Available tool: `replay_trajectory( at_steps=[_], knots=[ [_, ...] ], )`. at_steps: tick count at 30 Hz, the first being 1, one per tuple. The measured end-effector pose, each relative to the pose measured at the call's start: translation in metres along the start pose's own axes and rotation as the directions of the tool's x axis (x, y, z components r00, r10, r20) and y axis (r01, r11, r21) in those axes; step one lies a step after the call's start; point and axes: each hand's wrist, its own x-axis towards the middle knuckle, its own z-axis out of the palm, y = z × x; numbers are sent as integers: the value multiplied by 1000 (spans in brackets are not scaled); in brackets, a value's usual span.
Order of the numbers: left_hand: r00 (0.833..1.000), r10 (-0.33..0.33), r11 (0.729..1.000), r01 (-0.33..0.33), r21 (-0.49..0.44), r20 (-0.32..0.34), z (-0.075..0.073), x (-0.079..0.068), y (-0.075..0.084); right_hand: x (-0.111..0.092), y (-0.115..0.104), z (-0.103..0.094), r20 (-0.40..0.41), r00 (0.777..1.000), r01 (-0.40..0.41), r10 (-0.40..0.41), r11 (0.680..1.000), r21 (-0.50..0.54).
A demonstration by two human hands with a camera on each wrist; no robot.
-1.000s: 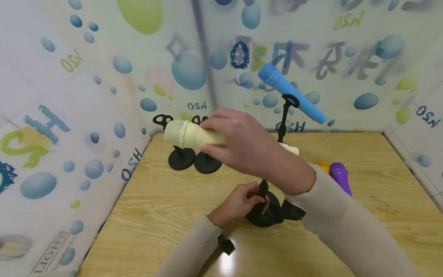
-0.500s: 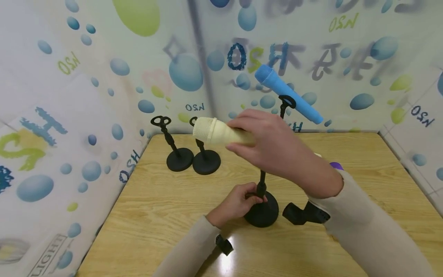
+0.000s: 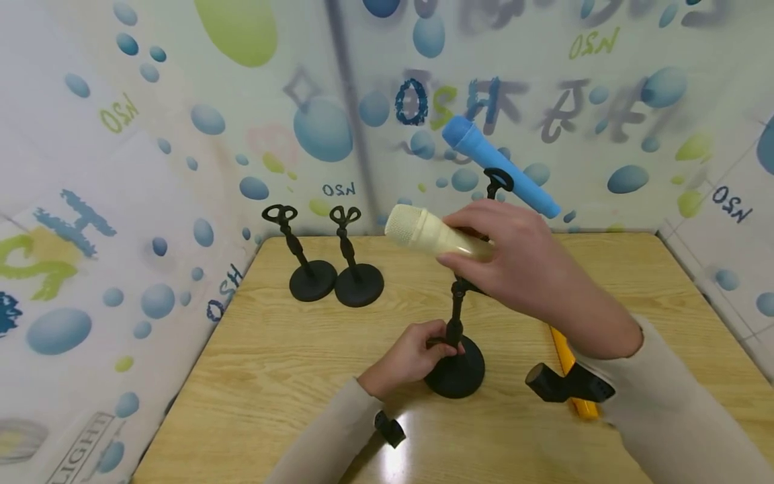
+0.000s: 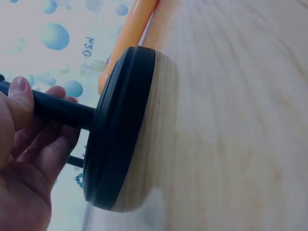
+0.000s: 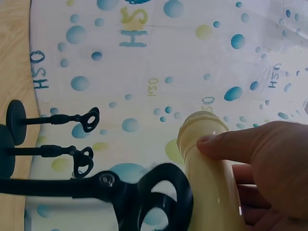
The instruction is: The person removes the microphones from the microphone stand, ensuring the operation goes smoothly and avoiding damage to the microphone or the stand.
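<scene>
My left hand [image 3: 417,356] grips the pole of a black microphone stand [image 3: 456,376], thumb and fingers around it just above the round base [image 4: 122,130], which stands on the table. Over this stand, my right hand [image 3: 523,259] holds a cream microphone [image 3: 417,228] by its body, the mesh head pointing left. In the right wrist view the stand's looped clip [image 5: 180,192] appears right beside the microphone body, overlapping its edge. Behind my right hand, a blue microphone [image 3: 514,171] sits tilted in the clip of another stand [image 3: 497,180], whose lower part is hidden.
Two more black stands [image 3: 311,281] [image 3: 359,286] with bare clips stand at the table's back left. An orange microphone [image 3: 584,407] lies on the right, partly covered by my right wrist and its camera [image 3: 568,383]. A patterned wall covering [image 3: 242,101] borders the wooden table [image 3: 290,363].
My right hand has carried the cream microphone rightward, from in front of the back-left stands to above the near stand. My left hand keeps its hold on the pole.
</scene>
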Motion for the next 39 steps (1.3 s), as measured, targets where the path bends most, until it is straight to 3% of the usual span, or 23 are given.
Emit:
replay_trajectory(
  at_steps=[9, 20, 30, 39],
  knots=[
    [1000, -23, 1000, 23, -11, 9, 0, 0, 1, -22, 21, -14, -69, 996, -70, 65, 995, -66],
    [999, -37, 999, 37, -11, 12, -1, -1, 3, -47, 44, -21, -56, 965, -260, 255, 959, -111],
    [1000, -27, 1000, 27, 9, 10, -2, 0, 4, -71, 71, -19, -10, 909, -413, 416, 900, -140],
    [1000, -15, 1000, 15, -9, 15, -2, -1, 3, -91, 94, -18, 13, 838, -537, 545, 829, -155]
  ],
)
